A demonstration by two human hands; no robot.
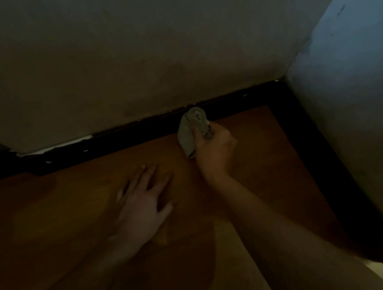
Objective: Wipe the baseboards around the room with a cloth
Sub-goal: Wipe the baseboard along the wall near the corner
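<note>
Two bare hands in frame, dim light. Crumpled pale grey-green cloth (191,129) sits at the top of the right hand (214,152), bunched out past the knuckles; its far end presses on the dark, near-black baseboard strip (133,135) running along the foot of the pale plaster wall (121,55). Right hand is closed into a fist round the cloth's near end, fingers wrapped tight, a fold of cloth hanging out on the thumb side toward the left hand. Contact point is short of the room corner, which lies further off to the right of that hand, where the baseboard turns along a second, bluish-lit wall (349,69).

Left hand (142,202) is fully open, fingers spread, palm flat on the orange-brown floor (56,203), holding nothing. It sits nearer the camera than the right hand and to its left, clear of cloth and baseboard. White chipped patches show along the baseboard's top edge left of both hands.
</note>
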